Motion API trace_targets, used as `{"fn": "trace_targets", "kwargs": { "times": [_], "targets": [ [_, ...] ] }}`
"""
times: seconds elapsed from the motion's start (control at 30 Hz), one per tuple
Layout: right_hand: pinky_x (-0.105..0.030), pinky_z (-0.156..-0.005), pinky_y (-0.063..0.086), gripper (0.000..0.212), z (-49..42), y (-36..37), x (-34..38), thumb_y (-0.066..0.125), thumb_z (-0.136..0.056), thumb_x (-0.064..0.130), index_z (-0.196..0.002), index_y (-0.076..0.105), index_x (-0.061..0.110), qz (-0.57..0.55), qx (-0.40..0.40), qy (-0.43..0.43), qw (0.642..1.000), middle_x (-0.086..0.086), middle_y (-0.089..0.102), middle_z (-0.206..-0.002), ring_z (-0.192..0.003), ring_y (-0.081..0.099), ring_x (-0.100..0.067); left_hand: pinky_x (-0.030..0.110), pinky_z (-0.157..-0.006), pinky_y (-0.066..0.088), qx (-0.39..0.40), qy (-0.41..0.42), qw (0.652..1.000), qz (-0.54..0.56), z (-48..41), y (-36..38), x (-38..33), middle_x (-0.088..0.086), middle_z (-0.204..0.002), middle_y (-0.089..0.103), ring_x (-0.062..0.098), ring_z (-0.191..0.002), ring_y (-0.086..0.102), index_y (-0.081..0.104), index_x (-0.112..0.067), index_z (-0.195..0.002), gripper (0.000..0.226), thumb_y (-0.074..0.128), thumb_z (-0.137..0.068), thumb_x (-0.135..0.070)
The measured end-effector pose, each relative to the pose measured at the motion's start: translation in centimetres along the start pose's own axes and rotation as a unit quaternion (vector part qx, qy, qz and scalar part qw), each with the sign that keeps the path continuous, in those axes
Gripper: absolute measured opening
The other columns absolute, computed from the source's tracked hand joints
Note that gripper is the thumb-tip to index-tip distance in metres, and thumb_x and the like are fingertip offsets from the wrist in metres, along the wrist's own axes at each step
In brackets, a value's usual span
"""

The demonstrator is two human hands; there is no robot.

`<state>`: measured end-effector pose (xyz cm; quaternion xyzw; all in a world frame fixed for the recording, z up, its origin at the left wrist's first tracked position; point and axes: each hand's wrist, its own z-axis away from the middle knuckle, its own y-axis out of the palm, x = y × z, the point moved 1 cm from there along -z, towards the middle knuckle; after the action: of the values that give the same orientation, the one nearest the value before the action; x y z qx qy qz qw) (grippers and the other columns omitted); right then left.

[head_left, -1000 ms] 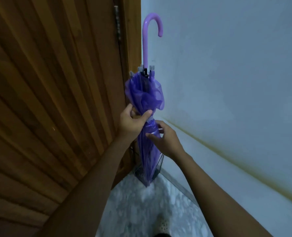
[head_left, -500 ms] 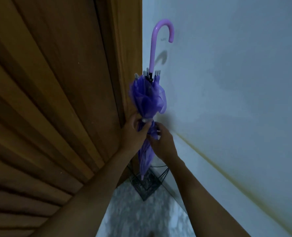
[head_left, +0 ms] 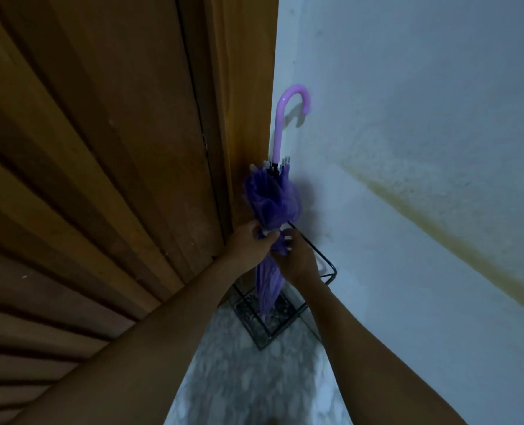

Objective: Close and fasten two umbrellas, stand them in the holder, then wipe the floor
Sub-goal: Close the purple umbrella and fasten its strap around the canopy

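**Step in hand.** We are standing one umbrella in the holder. We judge this to be early in the task: no second umbrella is in view, and the floor has not been wiped.

**Position of the umbrella.** It is closed and nearly upright. Above the grip, the canopy bunches out loosely, and the hooked handle rises against the wall. Below the grip, the furled canopy runs down inside the wire frame. Its tip is at or just above the holder base; we cannot tell whether it touches.

**Grip.** Both hands hold the umbrella at its narrow waist, close together.
- The left hand is curled round the canopy from the door side, thumb on top.
- The right hand pinches the folds from the wall side with bent fingertips.

Neither hand is spread wide. The fastening strap is too small to make out, so we cannot confirm that it is done up.

**Next move.** We judge that it calls for:
1. Seating the tip on the base.
2. Checking the strap at the grip.
3. Releasing gently, so the handle leans on the wall and does not tip outward.
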<state>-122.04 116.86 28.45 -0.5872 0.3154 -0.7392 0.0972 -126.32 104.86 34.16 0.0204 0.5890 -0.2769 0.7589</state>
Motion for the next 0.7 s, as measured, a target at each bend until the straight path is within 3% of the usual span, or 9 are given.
{"fn": "trace_targets", "kwargs": {
  "times": [0.13, 0.27, 0.47, 0.7],
  "targets": [
    [-0.033, -0.071, 0.048, 0.034, -1.5, 2.7, -3.0, 0.064, -0.091, 0.02, -0.122, 0.053, 0.011, 0.046, 0.043, 0.035, 0.997, -0.014, 0.068, -0.113, -0.095, 0.067, -0.031, 0.038, -0.101, 0.047, 0.006, -0.056, 0.998, 0.004, -2.4, 1.4, 3.7, 0.009, -0.123, 0.063, 0.025, -0.115, 0.058, 0.058, -0.012, -0.125, 0.036, 0.062, -0.094, -0.03],
    [-0.028, -0.07, 0.043, 0.031, -2.2, 4.6, -5.4, 0.058, -0.096, 0.023, -0.125, 0.052, 0.013, 0.069, 0.073, 0.071, 0.992, -0.015, 0.066, -0.118, -0.099, 0.066, -0.03, 0.029, -0.091, 0.045, -0.013, -0.086, 0.996, -0.007, -3.7, 2.7, 5.9, 0.005, -0.121, 0.061, 0.023, -0.112, 0.056, 0.056, -0.01, -0.129, 0.042, 0.061, -0.094, -0.032],
    [-0.026, -0.077, 0.041, 0.03, -3.4, 5.4, -6.5, 0.055, -0.098, 0.026, -0.124, 0.055, 0.012, 0.073, 0.106, 0.096, 0.987, -0.013, 0.064, -0.124, -0.11, 0.062, -0.028, 0.045, -0.103, 0.047, -0.035, -0.121, 0.991, 0.051, -5.2, 3.3, 7.4, 0.009, -0.128, 0.061, 0.028, -0.116, 0.058, 0.055, -0.015, -0.13, 0.042, 0.061, -0.093, -0.034],
    [-0.022, -0.078, 0.041, 0.041, -2.3, 2.4, -4.4, 0.059, -0.096, 0.03, -0.133, 0.053, 0.012, 0.026, 0.093, 0.106, 0.99, -0.011, 0.066, -0.122, -0.107, 0.062, -0.022, 0.041, -0.098, 0.05, -0.042, -0.14, 0.987, 0.072, -4.0, 2.7, 6.2, 0.01, -0.112, 0.068, 0.028, -0.109, 0.062, 0.062, -0.009, -0.116, 0.029, 0.059, -0.094, -0.028]
  ]
}}
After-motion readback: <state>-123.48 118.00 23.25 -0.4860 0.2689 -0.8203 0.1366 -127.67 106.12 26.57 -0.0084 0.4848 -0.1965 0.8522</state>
